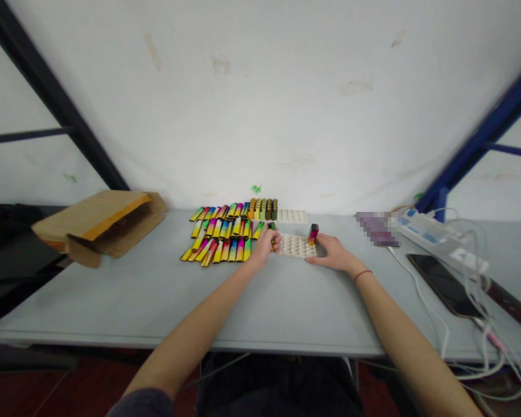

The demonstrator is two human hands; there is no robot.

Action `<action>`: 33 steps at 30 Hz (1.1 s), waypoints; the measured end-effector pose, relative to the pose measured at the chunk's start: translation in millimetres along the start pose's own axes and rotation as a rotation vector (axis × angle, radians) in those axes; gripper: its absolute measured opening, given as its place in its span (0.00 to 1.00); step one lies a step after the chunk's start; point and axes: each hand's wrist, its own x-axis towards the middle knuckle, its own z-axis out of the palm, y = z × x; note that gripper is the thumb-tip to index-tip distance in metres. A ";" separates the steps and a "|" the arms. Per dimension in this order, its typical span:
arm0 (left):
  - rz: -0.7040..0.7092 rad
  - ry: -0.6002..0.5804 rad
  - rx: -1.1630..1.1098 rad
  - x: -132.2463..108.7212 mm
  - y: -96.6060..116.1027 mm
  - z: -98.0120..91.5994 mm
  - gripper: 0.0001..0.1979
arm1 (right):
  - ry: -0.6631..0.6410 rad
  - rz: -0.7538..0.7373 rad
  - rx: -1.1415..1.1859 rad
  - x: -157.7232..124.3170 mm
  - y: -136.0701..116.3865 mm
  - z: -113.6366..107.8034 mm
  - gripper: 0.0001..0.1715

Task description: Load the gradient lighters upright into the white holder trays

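Note:
My left hand point(265, 246) is closed around a lighter point(272, 227), its dark top showing above the fingers, at the left end of a white tray point(295, 245) with rows of small holes. At the tray's right end, my right hand point(333, 252) rests with thumb and fingers apart, the thumb by the front corner. Close to its fingertips one shiny pink-and-yellow lighter point(313, 235) stands upright on the tray. Left of the tray, many rainbow-coloured lighters point(221, 251) lie in rough rows. Behind, a block of upright lighters point(263, 208) stands beside a second white tray point(292, 216).
An opened cardboard box point(108, 223) lies on its side at the left. On the right are a phone point(445, 284), a power strip point(443, 240), loose white cables point(417, 284) and a blurred-out flat item point(377, 229). A wall point(278, 116) bounds the grey table point(286, 307).

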 end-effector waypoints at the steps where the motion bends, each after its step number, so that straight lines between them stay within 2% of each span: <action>1: -0.022 0.002 0.004 0.3 0.8 -0.4 0.11 | -0.003 0.001 -0.001 -0.1 -0.3 -0.2 0.36; 5: -0.022 0.051 0.042 -0.6 2.2 -2.1 0.23 | -0.005 0.008 -0.006 -0.1 -1.5 -0.8 0.37; 7: 0.003 0.079 0.050 -2.0 2.2 -2.6 0.26 | -0.002 0.014 -0.006 -0.1 -2.0 -0.9 0.37; 18: -0.028 0.216 0.017 -4.1 8.3 0.2 0.22 | -0.001 0.015 0.001 -0.5 -2.2 -0.8 0.36; 27: -0.027 0.213 -0.007 -6.1 5.0 2.2 0.26 | -0.005 0.014 -0.002 -0.8 -3.0 -1.3 0.37; 33: -0.028 0.242 0.051 -5.4 3.8 1.6 0.24 | -0.004 0.021 -0.008 -0.8 -2.4 -0.2 0.37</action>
